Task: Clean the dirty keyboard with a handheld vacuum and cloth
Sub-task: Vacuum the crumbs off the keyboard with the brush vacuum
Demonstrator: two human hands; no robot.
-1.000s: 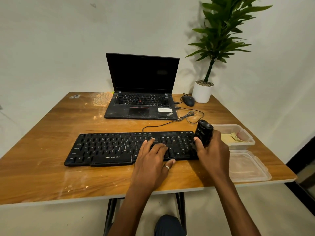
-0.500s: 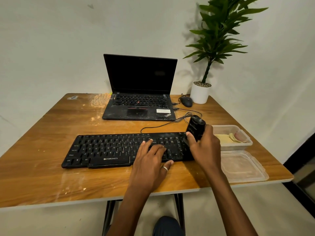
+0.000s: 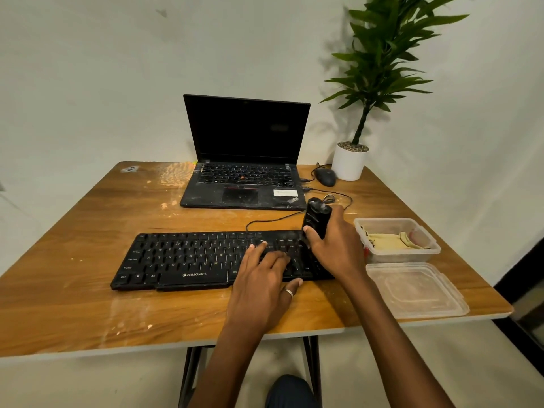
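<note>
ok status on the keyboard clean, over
Left hand flat on keyboard, right hand grips vacuum at its right end. Cloth in tub. Nothing in the way.

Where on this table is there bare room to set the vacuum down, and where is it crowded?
Free: the wood left of the keyboard, the strip between keyboard and laptop, the front edge beside the left hand. Crowded: the right side, with container, lid, cable and mouse.
</note>
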